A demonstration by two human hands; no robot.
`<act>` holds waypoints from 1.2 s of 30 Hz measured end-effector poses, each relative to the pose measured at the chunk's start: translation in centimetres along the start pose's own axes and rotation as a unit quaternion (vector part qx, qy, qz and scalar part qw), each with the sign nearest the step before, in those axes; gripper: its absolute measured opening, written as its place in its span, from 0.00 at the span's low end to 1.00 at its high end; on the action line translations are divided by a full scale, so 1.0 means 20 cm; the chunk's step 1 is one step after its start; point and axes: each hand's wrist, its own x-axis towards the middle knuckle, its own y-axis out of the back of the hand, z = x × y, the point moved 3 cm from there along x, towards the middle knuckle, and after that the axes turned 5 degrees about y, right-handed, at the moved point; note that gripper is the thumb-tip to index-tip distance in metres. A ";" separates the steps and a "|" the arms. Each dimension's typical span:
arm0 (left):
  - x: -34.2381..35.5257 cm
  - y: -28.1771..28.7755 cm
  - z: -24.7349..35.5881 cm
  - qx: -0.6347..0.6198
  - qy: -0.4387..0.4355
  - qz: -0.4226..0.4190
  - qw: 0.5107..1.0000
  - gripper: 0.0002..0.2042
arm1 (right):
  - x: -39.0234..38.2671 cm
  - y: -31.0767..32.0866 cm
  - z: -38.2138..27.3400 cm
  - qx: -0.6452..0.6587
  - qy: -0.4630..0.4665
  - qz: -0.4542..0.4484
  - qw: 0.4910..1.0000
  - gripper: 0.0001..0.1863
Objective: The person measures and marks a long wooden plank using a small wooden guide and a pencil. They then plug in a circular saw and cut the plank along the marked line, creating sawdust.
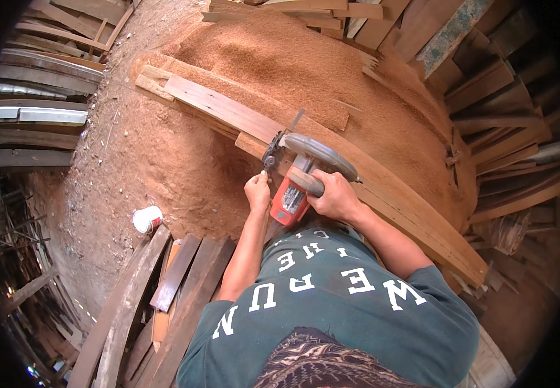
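Observation:
A circular saw (pixel 290 202) with a red motor housing and a grey blade guard rests over a wooden workpiece in front of me. My right hand (pixel 335 196) is wrapped round its dark handle. Closed fingertips of my left hand (pixel 258 193) pinch at the saw's left edge, by the metal base; the exact part they grip is too small to make out. From under the saw a pinkish-brown board (pixel 221 107) stretches to the far left. Beside it runs a long thick beam (pixel 415 223), slanting down to the right. The blade's lower part is hidden.
A large sawdust heap (pixel 280 64) lies behind the beam. Stacked boards (pixel 506 129) line the right side, and more planks (pixel 41 110) the left. Near my left arm are dark planks (pixel 183 284) and a white tub (pixel 147 220) on the dirt floor.

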 end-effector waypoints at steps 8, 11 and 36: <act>0.02 0.04 0.04 -0.007 0.006 0.007 1.000 0.16 | 0.04 -0.03 -0.04 0.002 0.010 0.010 1.000 0.11; 0.05 0.06 0.04 0.004 0.012 0.001 1.000 0.16 | 0.06 -0.04 -0.06 0.000 0.009 0.006 1.000 0.11; 0.20 0.22 0.15 0.004 -0.024 0.004 1.000 0.16 | 0.23 -0.14 -0.17 -0.008 0.014 0.013 1.000 0.14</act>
